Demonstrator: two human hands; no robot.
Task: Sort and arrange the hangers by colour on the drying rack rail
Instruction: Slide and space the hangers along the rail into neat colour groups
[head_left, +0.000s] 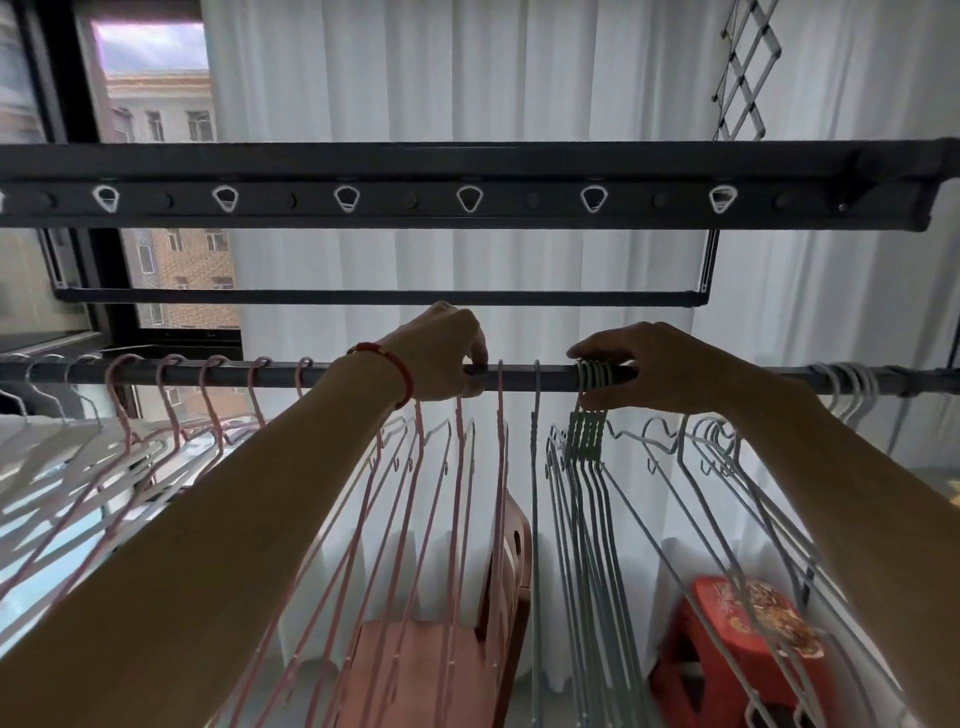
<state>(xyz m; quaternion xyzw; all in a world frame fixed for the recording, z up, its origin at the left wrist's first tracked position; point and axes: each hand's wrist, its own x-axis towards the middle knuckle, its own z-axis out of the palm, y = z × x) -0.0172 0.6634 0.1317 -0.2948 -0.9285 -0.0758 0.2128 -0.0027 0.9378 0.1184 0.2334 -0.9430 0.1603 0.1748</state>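
White curtains (519, 78) back the rail (545, 375); left hand (441, 358) grips it, right hand (654, 369) pinches green hangers (587, 431)

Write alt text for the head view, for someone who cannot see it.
Two bare hands work at a dark drying rack rail: the right hand pinches a bunch of green hangers, the left hand grips the rail among pink hangers. White hangers hang far right.

My one head-worn camera looks forward and slightly up, close under the drying rack rail (519, 373); curtain (519, 78) behind, window (156, 104) at left.
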